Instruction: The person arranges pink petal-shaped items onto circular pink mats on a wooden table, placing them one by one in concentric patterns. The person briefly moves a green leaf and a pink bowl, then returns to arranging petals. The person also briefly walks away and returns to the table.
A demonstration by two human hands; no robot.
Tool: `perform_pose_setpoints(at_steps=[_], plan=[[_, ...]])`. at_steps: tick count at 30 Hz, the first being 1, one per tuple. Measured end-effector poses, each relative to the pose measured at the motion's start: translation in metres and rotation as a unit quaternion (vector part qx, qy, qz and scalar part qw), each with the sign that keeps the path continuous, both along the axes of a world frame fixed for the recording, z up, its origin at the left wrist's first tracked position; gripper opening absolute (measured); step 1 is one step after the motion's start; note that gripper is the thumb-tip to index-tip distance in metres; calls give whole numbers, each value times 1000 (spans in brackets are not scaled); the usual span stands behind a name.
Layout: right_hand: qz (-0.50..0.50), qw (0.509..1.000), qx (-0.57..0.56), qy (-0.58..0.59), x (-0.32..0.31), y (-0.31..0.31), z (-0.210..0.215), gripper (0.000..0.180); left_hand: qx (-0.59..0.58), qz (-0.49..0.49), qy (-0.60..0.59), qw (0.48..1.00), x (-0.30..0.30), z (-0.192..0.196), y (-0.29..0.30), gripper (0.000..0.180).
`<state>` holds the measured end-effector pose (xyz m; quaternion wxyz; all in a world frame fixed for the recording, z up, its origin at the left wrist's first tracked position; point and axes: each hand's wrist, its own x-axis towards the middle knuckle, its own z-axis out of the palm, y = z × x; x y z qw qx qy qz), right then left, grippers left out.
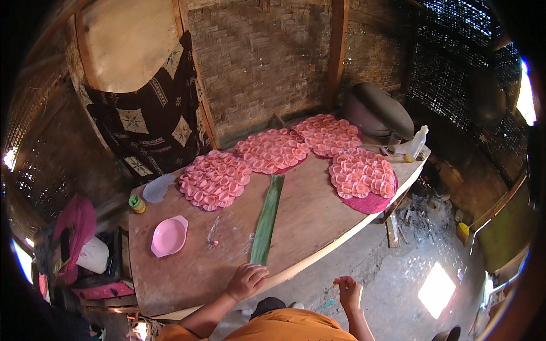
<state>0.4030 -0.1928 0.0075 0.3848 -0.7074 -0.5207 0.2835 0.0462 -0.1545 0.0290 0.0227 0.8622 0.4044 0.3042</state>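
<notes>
One green leaf strip [267, 219]: lies lengthwise on the wooden tabletop [318, 219], its near end touching the left hand [247, 281]. Left hand: fingers curled loosely at the table's near edge; whether they pinch the strip cannot be told. Right hand [348, 291]: off the table over the floor, fingers half spread, empty. Four round trays of pink petal-shaped pieces [214, 179], ranged across the far side. One pink bowl [169, 236]. One small green-capped jar [136, 203]. One plastic bottle [416, 144].
</notes>
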Motion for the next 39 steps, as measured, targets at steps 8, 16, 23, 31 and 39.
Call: perform_pose_setpoints(at_steps=[8, 16, 23, 31, 39], plan=[[-36, 986, 44, 158, 3, 3, -17, 8, 13, 1, -9, 1000, 1, -2, 1, 31], [-34, 997, 52, -53, 7, 1, -7, 46, 23, 15, -15, 1000, 1, -8, 0, 31], [32, 957, 53, 282, -9, 20, 6, 15, 25, 16, -37, 999, 0, -8, 2, 34], [35, 817, -68, 572, -64, 38, 23, 22, 9, -10, -68, 998, -2, -8, 2, 30], [120, 591, -40, 797, -132, 26, 101, 78, -310, -36, -494, 811, 70, 40, 6, 43]])
